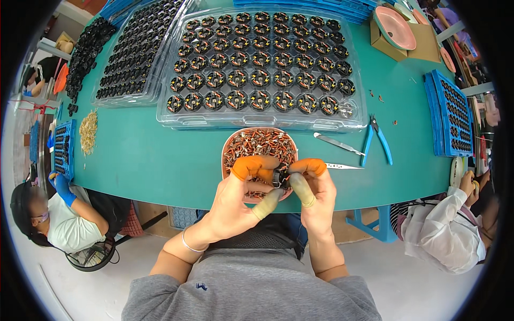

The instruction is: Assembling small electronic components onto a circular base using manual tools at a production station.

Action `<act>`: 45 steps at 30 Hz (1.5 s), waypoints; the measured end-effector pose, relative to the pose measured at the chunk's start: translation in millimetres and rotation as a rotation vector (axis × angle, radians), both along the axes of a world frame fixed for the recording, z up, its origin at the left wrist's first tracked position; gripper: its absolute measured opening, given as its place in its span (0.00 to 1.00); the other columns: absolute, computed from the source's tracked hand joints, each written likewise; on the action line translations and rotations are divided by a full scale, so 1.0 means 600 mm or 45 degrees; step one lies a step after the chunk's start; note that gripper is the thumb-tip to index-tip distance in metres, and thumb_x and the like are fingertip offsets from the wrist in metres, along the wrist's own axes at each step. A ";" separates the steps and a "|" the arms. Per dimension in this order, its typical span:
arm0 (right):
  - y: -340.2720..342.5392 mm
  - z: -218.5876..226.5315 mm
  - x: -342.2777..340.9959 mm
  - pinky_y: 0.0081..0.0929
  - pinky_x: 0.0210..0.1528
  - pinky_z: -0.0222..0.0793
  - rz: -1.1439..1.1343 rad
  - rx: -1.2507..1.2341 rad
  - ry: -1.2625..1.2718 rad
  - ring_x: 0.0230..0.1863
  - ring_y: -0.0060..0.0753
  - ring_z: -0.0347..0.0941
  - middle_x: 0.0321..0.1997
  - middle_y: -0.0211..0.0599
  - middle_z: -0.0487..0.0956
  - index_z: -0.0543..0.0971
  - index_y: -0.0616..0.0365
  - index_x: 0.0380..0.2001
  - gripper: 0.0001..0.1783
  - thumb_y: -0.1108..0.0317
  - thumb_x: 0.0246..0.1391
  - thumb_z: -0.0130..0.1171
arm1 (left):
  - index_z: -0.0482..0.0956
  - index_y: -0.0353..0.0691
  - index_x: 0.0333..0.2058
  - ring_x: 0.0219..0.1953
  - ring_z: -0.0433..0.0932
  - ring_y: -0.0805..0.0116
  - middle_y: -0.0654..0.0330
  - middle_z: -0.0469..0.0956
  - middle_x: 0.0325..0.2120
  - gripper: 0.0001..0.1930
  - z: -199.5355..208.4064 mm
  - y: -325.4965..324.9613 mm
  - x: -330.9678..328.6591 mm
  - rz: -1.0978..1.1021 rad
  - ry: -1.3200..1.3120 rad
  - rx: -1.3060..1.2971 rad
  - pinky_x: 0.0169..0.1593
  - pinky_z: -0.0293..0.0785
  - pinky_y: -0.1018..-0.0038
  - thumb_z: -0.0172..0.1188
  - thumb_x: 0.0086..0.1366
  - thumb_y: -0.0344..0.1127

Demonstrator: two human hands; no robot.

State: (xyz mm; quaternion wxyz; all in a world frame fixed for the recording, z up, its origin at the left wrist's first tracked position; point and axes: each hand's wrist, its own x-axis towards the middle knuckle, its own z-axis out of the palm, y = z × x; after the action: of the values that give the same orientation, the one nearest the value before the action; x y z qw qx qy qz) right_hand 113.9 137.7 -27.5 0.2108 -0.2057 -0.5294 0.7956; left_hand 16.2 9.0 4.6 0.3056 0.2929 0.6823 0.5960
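My left hand [235, 195], with orange and yellow finger covers, pinches a small round black part [280, 178] between thumb and fingers. At that part's right side, the thumb and forefinger of my right hand [317, 192] are closed together; what lies between them is hidden. Both hands are over the near side of a pink bowl [224, 160] filled with small orange-and-dark components [259, 143]. Beyond the bowl, a clear plastic tray [257, 119] bears rows of round black parts with red and yellow pieces on them. The tray's near right pocket holds no black part.
Tweezers [340, 144], blue-handled pliers [368, 142] and a perforated metal strip [342, 166] lie right of the bowl. Another filled tray [128, 98], a black heap [88, 51] and brass-coloured bits [88, 134] are leftward. People sit at both sides.
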 end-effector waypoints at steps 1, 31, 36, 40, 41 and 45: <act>0.000 -0.001 -0.002 0.20 0.42 0.67 -0.045 0.065 -0.012 0.37 0.22 0.71 0.35 0.33 0.75 0.73 0.62 0.40 0.10 0.72 0.56 0.57 | 0.63 0.33 0.52 0.37 0.81 0.67 0.54 0.77 0.38 0.27 -0.002 0.001 0.001 0.000 0.002 -0.002 0.38 0.80 0.76 0.65 0.56 0.26; -0.005 0.010 0.003 0.24 0.42 0.67 -0.032 0.662 -0.038 0.36 0.27 0.73 0.35 0.36 0.79 0.78 0.66 0.35 0.14 0.83 0.42 0.66 | 0.67 0.31 0.50 0.41 0.77 0.70 0.54 0.73 0.43 0.19 -0.010 0.010 -0.009 0.247 -0.344 0.344 0.42 0.80 0.75 0.58 0.59 0.20; 0.002 0.010 -0.004 0.24 0.39 0.68 -0.118 0.978 0.044 0.34 0.29 0.73 0.34 0.37 0.79 0.79 0.65 0.33 0.13 0.82 0.41 0.67 | 0.65 0.30 0.50 0.40 0.77 0.68 0.52 0.73 0.43 0.20 -0.002 0.006 -0.002 0.259 -0.369 0.362 0.41 0.82 0.72 0.57 0.59 0.18; 0.000 0.016 -0.009 0.24 0.38 0.68 -0.194 1.154 0.057 0.33 0.31 0.72 0.33 0.36 0.78 0.79 0.63 0.32 0.13 0.81 0.39 0.68 | 0.62 0.28 0.49 0.36 0.79 0.64 0.48 0.73 0.41 0.20 0.006 0.011 0.000 0.265 -0.429 0.329 0.38 0.83 0.70 0.56 0.59 0.19; 0.001 0.016 -0.009 0.24 0.38 0.68 -0.195 1.154 0.058 0.33 0.31 0.72 0.33 0.36 0.78 0.79 0.63 0.32 0.13 0.81 0.39 0.68 | 0.62 0.28 0.49 0.36 0.79 0.63 0.47 0.73 0.40 0.19 0.006 0.012 0.000 0.262 -0.427 0.327 0.38 0.84 0.69 0.56 0.60 0.19; 0.005 0.012 -0.008 0.25 0.37 0.68 -0.222 1.342 0.013 0.35 0.32 0.71 0.33 0.36 0.76 0.78 0.62 0.31 0.13 0.79 0.40 0.68 | 0.62 0.28 0.49 0.36 0.79 0.62 0.47 0.73 0.40 0.19 0.004 0.011 0.001 0.266 -0.420 0.321 0.37 0.84 0.69 0.56 0.60 0.20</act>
State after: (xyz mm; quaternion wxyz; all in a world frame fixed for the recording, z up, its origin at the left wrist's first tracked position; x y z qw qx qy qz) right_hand 109.1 140.8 -20.2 0.3534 -0.1111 -0.8371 0.4025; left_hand 16.8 15.8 7.2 0.3106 0.1552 0.5698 0.7449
